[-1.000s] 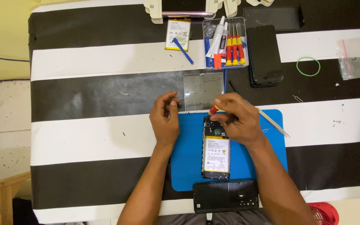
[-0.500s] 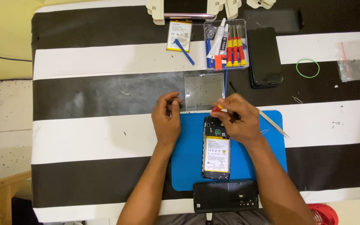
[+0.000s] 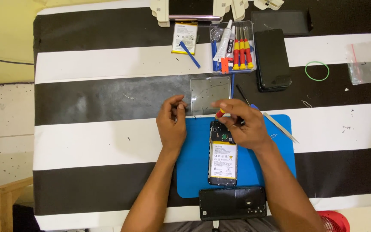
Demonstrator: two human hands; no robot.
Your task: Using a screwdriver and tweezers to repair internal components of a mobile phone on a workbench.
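On blue mat (image 3: pixel 194 172): opened phone (image 3: pixel 223 159) under right hand (image 3: pixel 243 126) | clamped on screwdriver (image 3: pixel 220 113) | left hand (image 3: pixel 171 124) loosely curled, empty

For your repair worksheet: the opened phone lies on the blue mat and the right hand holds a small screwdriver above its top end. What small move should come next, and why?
Probably lower the screwdriver tip onto the opened phone: the right hand holds it just above the top end, and the left hand waits beside.

Black-and-white striped table (image 3: pixel 99 129): blue mat (image 3: pixel 194 172), clear tool tray (image 3: pixel 232 47), spare battery (image 3: pixel 184 38), green rubber band (image 3: pixel 317 71), zip bag (image 3: pixel 366 63), black phone (image 3: pixel 272 60).
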